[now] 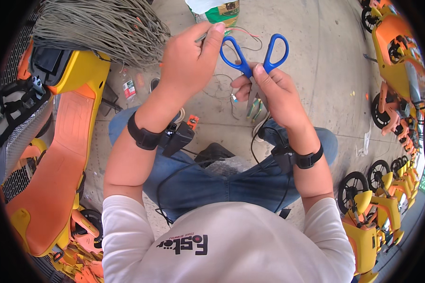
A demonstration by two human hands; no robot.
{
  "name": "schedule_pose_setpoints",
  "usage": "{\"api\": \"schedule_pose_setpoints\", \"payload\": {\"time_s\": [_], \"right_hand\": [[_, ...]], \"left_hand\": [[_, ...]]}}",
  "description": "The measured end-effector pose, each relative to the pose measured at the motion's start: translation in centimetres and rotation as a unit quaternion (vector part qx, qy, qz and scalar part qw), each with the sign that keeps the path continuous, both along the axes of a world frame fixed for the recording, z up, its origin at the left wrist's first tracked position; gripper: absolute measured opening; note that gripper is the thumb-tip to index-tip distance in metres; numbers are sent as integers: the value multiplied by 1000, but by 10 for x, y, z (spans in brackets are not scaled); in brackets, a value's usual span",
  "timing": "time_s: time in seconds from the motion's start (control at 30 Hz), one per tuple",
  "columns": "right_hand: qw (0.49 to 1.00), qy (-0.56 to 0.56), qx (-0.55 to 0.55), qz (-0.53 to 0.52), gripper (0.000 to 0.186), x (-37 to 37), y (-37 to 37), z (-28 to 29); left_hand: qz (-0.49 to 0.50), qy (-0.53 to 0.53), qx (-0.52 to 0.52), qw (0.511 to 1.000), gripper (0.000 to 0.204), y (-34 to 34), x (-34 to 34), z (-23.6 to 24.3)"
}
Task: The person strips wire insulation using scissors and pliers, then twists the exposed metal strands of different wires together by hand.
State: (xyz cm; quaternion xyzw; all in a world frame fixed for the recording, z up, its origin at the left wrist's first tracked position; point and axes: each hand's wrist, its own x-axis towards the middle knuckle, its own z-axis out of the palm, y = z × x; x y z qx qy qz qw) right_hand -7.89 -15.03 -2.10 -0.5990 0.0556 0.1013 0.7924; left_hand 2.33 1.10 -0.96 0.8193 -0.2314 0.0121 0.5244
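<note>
My left hand [186,59] is raised with thumb and fingers pinched together on a thin wire [241,29], whose red and dark strands trail to the right. My right hand [281,96] grips blue-handled scissors [241,63] by the pivot area, loops upward and metal blades pointing down, just right of my left hand. A small white piece [233,97] shows by my right hand's lower fingers; whether they hold it is unclear. Below, green-handled pliers [257,108] lie partly hidden behind the blades. Loose thin dark wire [215,89] lies on the floor between my hands.
A heap of grey cables [99,30] rests atop a yellow-orange scooter [68,122] at left. Rows of similar scooters [387,61] line the right side. A green-white bag [229,14], plastic bottle [129,87] and orange packet [192,121] lie around my crossed legs [226,184].
</note>
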Motion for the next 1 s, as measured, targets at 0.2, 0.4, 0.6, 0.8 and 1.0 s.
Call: {"api": "schedule_pose_setpoints", "payload": {"time_s": [0.2, 0.4, 0.6, 0.8, 1.0], "right_hand": [[996, 15, -49, -79, 35, 2, -2, -13], [980, 32, -158, -117, 36, 2, 5, -8], [959, 28, -247, -136, 37, 2, 13, -5], [973, 35, -185, -135, 45, 3, 11, -9], [991, 56, -13, -124, 52, 3, 6, -9]], "left_hand": [[20, -223, 82, 971, 24, -6, 1, -5], [32, -273, 125, 953, 24, -7, 0, -7], [-13, -281, 179, 943, 18, -11, -12, -13], [-37, -255, 177, 950, 16, -14, -15, -14], [1, -230, 134, 964, 16, -14, -13, -11]]}}
